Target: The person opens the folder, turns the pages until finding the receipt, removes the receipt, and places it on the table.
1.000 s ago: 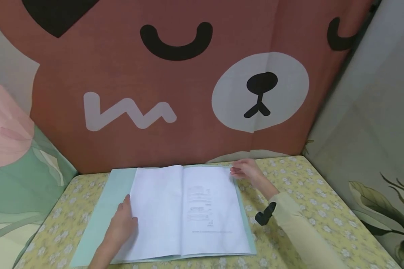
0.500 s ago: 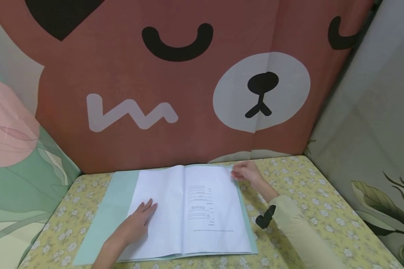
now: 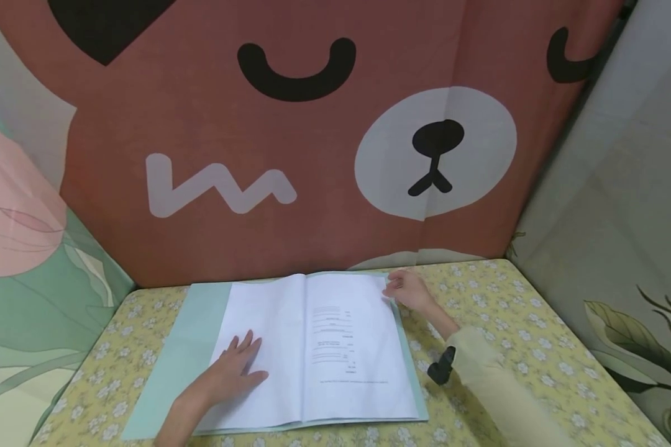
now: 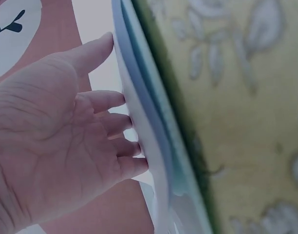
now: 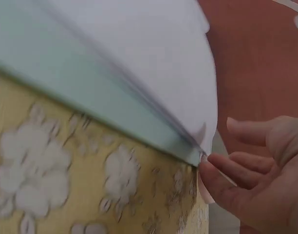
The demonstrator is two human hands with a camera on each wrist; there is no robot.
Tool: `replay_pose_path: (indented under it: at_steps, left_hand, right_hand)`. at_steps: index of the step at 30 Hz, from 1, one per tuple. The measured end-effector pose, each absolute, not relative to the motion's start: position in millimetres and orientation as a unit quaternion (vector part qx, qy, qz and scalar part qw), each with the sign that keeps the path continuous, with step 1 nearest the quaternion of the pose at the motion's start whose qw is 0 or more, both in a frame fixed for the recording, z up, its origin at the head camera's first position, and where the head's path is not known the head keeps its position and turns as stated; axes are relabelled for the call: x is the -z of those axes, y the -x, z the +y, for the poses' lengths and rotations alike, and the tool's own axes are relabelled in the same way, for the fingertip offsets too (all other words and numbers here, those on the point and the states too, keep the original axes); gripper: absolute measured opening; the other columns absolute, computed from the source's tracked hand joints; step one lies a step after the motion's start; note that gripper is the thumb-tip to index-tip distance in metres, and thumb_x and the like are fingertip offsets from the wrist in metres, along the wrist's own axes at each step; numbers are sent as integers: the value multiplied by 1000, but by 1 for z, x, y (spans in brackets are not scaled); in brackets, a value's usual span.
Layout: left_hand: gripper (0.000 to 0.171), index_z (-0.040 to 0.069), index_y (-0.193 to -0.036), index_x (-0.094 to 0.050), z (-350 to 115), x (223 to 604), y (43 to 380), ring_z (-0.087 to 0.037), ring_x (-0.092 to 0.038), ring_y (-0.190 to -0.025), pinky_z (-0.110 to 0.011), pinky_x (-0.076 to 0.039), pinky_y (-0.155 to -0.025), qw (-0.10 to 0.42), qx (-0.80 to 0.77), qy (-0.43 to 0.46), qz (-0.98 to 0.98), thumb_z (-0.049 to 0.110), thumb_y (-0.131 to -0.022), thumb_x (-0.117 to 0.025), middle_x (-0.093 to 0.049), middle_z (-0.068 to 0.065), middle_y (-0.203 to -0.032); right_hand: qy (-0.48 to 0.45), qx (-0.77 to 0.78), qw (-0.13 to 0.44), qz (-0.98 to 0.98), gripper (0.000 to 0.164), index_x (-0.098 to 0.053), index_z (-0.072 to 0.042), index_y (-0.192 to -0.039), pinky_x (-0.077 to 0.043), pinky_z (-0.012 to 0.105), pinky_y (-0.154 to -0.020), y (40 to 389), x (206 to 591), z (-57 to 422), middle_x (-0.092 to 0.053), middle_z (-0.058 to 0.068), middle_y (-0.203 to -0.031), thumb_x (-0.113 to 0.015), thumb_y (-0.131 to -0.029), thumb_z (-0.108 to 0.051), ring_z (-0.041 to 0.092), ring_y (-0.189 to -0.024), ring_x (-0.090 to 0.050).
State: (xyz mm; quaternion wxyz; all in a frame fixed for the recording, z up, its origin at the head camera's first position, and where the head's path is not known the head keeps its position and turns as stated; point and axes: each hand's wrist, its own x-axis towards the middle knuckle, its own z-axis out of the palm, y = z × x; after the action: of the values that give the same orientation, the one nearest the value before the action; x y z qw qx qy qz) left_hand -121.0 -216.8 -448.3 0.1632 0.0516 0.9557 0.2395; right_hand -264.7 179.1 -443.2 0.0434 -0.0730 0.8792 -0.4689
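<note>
Folder (image 3: 170,372) lies open on the cloth (image 3: 509,323), its white pages (image 3: 343,403) spread. The left hand (image 3: 232,375), fingers spread and open, rests on the folder's left page; the left wrist view adds fingertips touching paper and the folder's layered edge, which the head view shows less clearly. The right hand (image 3: 410,290) is at the folder's far right corner. There the right wrist view shows the thumb raised apart and the other fingers bent, touching the corner; whether they grip it I cannot tell. Print on the folder's right page is too small to read, and the left hand covers part of the other page. The folder's cover is pale green and smooth, its paper slightly wavy; the cloth around it is yellow, flowered.
</note>
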Motion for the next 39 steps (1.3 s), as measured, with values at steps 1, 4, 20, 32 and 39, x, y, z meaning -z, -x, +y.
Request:
replay_pose_path:
  at_steps: [1, 4, 20, 32, 39]
  left_hand:
    - [81, 0, -157, -41, -217, 448, 121, -55, -9, -152, -72, -16, -118, 160, -242, -56, 955, 48, -97, -68, -21, -25, -167]
    - [85, -4, -156, -40, -218, 447, 119, -58, -11, -150, -74, -18, -116, 155, -243, -64, 955, 48, -96, -70, -22, -29, -166]
    - [89, -5, -156, -38, -225, 446, 117, -55, -10, -151, -70, -15, -119, 154, -252, -55, 954, 50, -95, -71, -21, -28, -166]
    - [88, -7, -156, -36, -221, 448, 119, -57, -8, -151, -70, -13, -120, 166, -255, -50, 951, 47, -96, -71, -19, -30, -166]
    - [87, -7, -156, -36, -220, 446, 119, -57, -7, -151, -70, -12, -120, 164, -257, -50, 951, 46, -96, -71, -19, -30, -166]
  right_hand:
    - [93, 444, 40, 890, 46, -57, 14, -134, -60, 45, -85, 263, 444, 179, -69, 28, -120, -73, -96, -6, 40, -106, -69]
    - [142, 385, 42, 911, 57, -52, 13, -141, -56, 50, -95, 259, 449, 178, -66, 28, -129, -76, -95, -10, 43, -121, -63]
    - [181, 275, 67, 942, 71, -41, 10, -153, -36, 52, -118, 254, 451, 168, -45, 26, -155, -76, -96, -14, 41, -145, -42]
    - [197, 259, 44, 944, 63, -51, 11, -145, -41, 52, -115, 257, 455, 169, -56, 26, -146, -79, -93, -11, 41, -138, -51]
    - [187, 320, 29, 928, 57, -57, 11, -139, -51, 50, -105, 256, 456, 166, -62, 26, -137, -80, -88, -1, 41, -128, -60]
